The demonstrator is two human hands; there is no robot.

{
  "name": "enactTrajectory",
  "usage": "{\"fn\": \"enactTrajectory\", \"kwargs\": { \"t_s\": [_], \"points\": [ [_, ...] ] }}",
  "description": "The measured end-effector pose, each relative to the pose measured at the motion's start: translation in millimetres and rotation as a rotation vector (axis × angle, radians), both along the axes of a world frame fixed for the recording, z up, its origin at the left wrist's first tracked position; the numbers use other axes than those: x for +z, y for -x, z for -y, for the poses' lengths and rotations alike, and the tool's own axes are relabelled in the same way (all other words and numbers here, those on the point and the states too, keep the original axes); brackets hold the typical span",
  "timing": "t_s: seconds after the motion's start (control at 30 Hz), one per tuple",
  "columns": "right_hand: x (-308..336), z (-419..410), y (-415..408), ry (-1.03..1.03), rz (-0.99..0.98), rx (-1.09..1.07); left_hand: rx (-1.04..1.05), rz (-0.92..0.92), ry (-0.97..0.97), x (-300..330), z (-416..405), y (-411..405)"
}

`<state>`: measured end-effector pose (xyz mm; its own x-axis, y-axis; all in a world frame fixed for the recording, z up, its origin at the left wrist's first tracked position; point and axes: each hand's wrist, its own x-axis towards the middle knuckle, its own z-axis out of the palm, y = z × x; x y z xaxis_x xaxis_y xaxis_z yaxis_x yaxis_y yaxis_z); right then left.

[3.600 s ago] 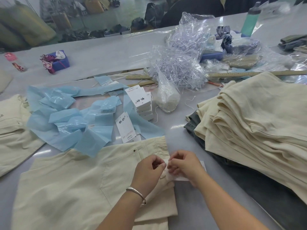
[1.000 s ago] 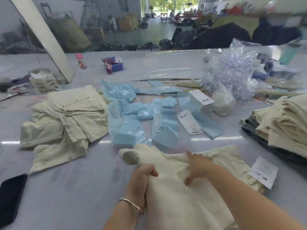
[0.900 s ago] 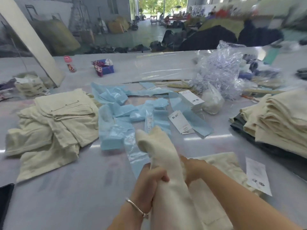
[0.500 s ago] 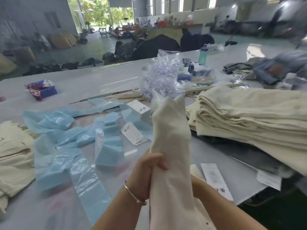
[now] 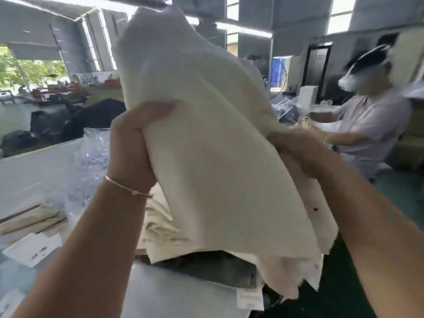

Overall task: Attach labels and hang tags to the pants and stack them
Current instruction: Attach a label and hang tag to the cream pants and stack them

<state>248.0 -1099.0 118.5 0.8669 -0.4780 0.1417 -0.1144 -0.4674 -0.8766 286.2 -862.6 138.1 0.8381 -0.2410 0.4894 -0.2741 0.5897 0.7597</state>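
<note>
Both hands grip the folded cream cotton pants [image 5: 206,157], left hand [image 5: 135,145] nearer; right hand [image 5: 296,152] seems curled behind. The cream stack [image 5: 165,235] lies directly below.

The big cream pants [image 5: 206,138] hide most of the pile of folded pants [image 5: 160,232] behind them. The right hand [image 5: 296,152] is blurry, and its fingers are tucked into the pants. Right of the pants, another person [image 5: 371,125] is smeared. Left of the pants, the white tag [image 5: 34,249] has print too small to read.
</note>
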Motion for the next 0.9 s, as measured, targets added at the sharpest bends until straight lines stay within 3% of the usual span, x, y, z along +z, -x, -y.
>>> {"fn": "enactTrajectory", "kwargs": {
  "t_s": [0.13, 0.27, 0.33, 0.4, 0.47, 0.53, 0.6, 0.67, 0.77, 0.9],
  "points": [
    [86.0, 51.8, -30.3, 0.266, 0.004, -0.133, 0.073, -0.017, -0.022, 18.5, 8.5, -61.1],
    [97.9, 67.4, -107.2, 0.479, -0.109, -0.082, 0.395, -0.204, -0.330, -12.3, 4.7, -143.4],
    [73.1, 71.9, -147.7, 0.693, -0.203, -0.040, 0.616, -0.256, -0.584, -43.4, 0.0, -182.9],
    [28.3, 73.5, -177.1, 0.897, -0.273, -0.011, 0.757, -0.243, -0.998, -84.8, -7.5, -210.6],
    [-25.3, 74.5, -198.4, 0.936, -0.289, 0.093, 0.848, -0.242, -1.388, -124.8, -11.9, -226.2],
    [-79.5, 71.7, -210.1, 0.905, -0.361, 0.354, 0.865, -0.115, -1.572, -160.8, -5.3, -234.4],
    [-128.1, 65.7, -213.9, 0.946, -0.495, 0.546, 0.670, 0.104, -1.671, -193.8, 14.0, -232.9],
    [-158.7, 59.4, -215.5, 1.099, -0.505, 0.577, 0.491, 0.188, -1.804, -224.4, 33.5, -223.8],
    [-173.9, 50.0, -217.2, 1.139, -0.463, 0.525, 0.518, 0.223, -1.931, -248.7, 41.8, -212.3],
    [-178.4, 17.0, -209.9, 0.838, -0.322, 0.553, 0.482, 0.324, -1.681, -245.5, 22.4, -196.9]
  ]
}}
